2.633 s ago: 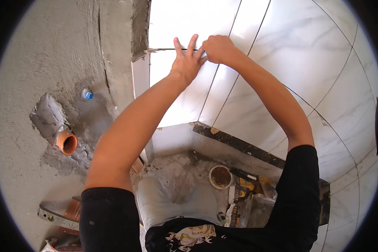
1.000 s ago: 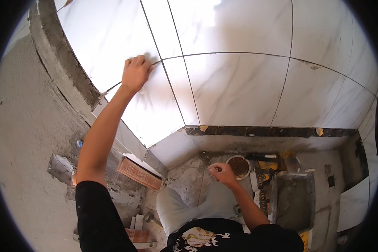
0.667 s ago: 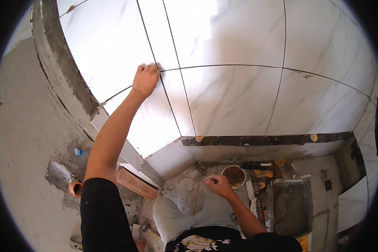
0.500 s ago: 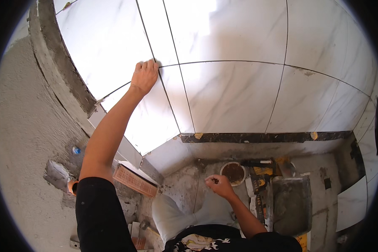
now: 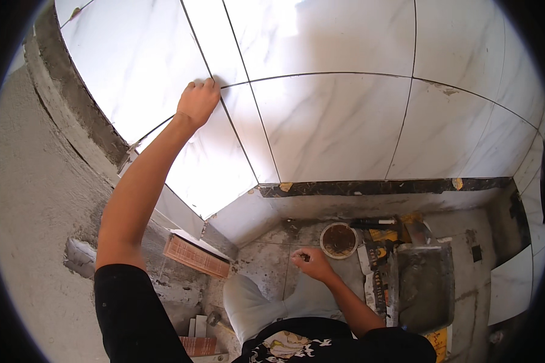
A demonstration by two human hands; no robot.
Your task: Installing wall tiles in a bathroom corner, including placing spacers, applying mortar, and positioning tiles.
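Observation:
Large white marble-patterned tiles (image 5: 333, 127) cover the wall in front of me, with dark joints between them. My left hand (image 5: 198, 103) is raised to the wall. Its fingers are bunched together against a spot where joints cross beside a narrow tile strip (image 5: 239, 112). Whatever those fingertips pinch, if anything, is hidden. Lower down, my right hand (image 5: 313, 264) hovers over my lap with its fingers curled in. Something small and dark seems to sit inside the curl, too little to name.
A round bucket (image 5: 323, 242) with brown contents stands on the floor ahead. Right of it are bags and a rectangular trough (image 5: 451, 275) of grey mortar. A reddish brick-like block (image 5: 195, 256) and a mallet (image 5: 214, 318) lie at left. Another tile (image 5: 510, 289) leans at right.
My view has shifted slightly, so the tiles sit a little higher and further left. My left hand remains at the same joint crossing. The right hand keeps its curl.

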